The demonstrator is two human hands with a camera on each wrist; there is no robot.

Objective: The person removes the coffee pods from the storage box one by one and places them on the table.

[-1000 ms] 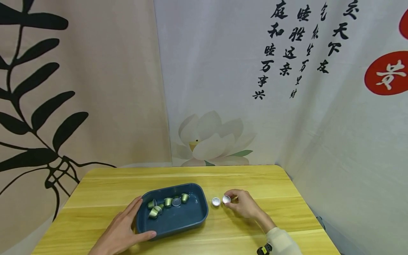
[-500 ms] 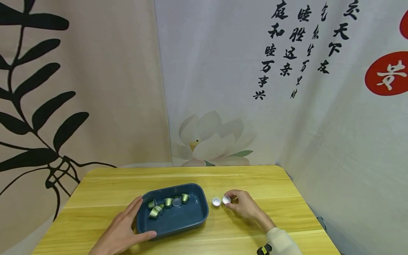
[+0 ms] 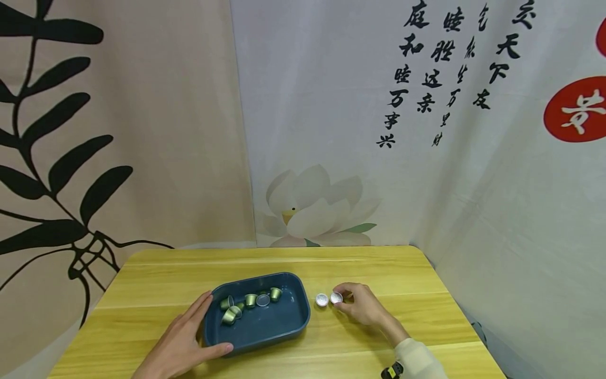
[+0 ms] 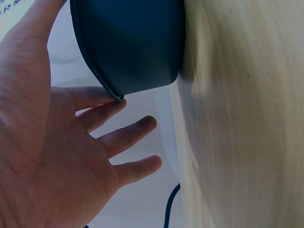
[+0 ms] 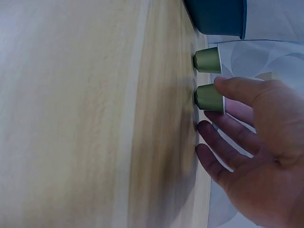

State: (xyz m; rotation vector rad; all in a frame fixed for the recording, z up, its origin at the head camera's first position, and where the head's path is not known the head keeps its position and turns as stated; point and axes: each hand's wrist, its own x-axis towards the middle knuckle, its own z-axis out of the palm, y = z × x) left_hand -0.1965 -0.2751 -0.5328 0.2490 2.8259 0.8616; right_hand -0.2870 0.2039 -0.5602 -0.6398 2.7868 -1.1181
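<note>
A dark blue tray lies on the table, with several green coffee capsules in its left and back parts. My left hand spans the tray's left end, fingers spread and fairly straight, thumb at the near rim. In the left wrist view, fingertips touch the tray's rim. Right of the tray, my right hand pinches a coffee capsule between thumb and fingers. That capsule stands on the table with its silvery lid up. Beside it, slightly apart, stands a second capsule, also lid up.
The yellow wooden table reaches back to a curtain printed with a lotus and black characters. A dark leaf print covers the left curtain. A dark cable shows below the left hand in the left wrist view.
</note>
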